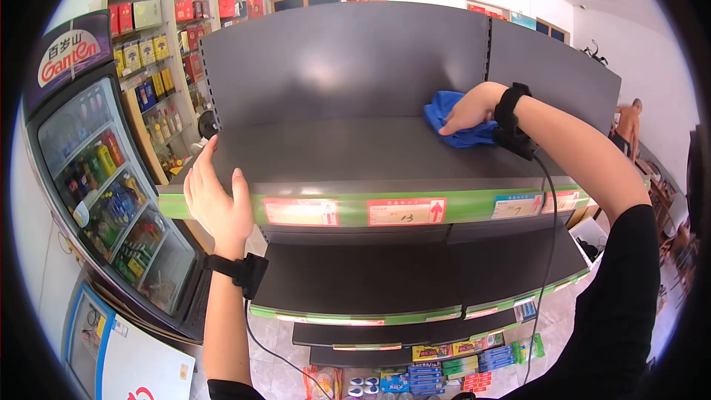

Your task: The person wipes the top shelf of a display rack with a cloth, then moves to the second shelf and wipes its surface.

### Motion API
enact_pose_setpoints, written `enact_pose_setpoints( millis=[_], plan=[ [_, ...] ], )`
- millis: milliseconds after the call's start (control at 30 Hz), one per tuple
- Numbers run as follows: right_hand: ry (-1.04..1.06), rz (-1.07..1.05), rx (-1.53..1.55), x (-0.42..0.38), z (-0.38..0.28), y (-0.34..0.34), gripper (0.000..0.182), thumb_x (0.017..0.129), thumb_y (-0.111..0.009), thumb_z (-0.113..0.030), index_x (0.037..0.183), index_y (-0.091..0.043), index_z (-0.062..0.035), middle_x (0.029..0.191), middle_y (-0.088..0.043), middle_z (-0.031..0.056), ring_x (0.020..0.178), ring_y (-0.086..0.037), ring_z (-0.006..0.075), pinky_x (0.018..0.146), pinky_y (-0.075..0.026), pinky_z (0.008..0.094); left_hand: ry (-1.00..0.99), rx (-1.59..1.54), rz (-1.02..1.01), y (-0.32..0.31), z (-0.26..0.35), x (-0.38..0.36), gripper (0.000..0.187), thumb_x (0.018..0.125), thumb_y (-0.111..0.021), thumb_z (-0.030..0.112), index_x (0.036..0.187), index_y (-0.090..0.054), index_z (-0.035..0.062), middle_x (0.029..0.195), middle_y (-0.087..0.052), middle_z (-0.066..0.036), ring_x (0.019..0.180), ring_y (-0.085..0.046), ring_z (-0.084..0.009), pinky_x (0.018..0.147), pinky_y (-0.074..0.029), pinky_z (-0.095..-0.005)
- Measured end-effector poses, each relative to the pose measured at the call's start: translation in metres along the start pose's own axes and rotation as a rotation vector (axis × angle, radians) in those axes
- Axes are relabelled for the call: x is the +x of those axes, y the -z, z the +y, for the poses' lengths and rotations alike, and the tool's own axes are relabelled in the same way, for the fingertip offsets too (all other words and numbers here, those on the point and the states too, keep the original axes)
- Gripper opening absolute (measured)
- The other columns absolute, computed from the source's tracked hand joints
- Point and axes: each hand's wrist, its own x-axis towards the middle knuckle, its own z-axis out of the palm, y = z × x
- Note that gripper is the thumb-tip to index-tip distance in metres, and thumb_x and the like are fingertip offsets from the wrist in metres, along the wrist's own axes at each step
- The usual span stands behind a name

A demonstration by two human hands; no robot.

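A blue cloth is bunched under my right hand, pressed onto the top grey shelf near the foot of its upright back panel. The fingers of that hand are wrapped over the cloth. My left hand rests against the left end of the shelf's front edge, fingers stretched and thumb apart, with nothing in it. Along that edge runs a green label strip holding red-and-white price cards. Each wrist wears a black strap with a small device, and a cable hangs from each.
A drinks fridge and a bottle-and-box cabinet stand at left, with a white chest freezer below. Lower dark shelves sit under the top one. Packaged goods lie at the bottom. A person is far right.
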Motion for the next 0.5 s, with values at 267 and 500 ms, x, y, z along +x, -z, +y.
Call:
enact_pose_setpoints(
  millis=[267,500],
  plan=[
    [0.558,0.064,0.041,0.027,-0.151,0.031,0.068,0.095,-0.042,-0.040,0.148,-0.021,-0.0041,0.153,-0.022,0.0175,0.142,-0.022,0.0295,0.114,-0.018,0.0362,-0.019,-0.002,0.027,0.001,0.001,0.001,0.052,0.078,-0.054,0.014,0.129,-0.050,0.0062,0.117,-0.059,-0.012,0.112,-0.053,-0.0291,0.100,-0.034,-0.0409],
    [0.712,0.078,-0.105,0.041,-0.272,0.071,0.066,0.093,-0.049,-0.039,0.150,-0.022,-0.0181,0.148,-0.037,0.0144,0.133,-0.038,0.0282,0.106,-0.031,0.0368,0.005,-0.029,0.072,0.001,0.001,0.000,0.054,0.081,-0.053,0.020,0.132,-0.046,0.0044,0.126,-0.052,-0.017,0.117,-0.049,-0.0339,0.101,-0.033,-0.0431]
  ],
)
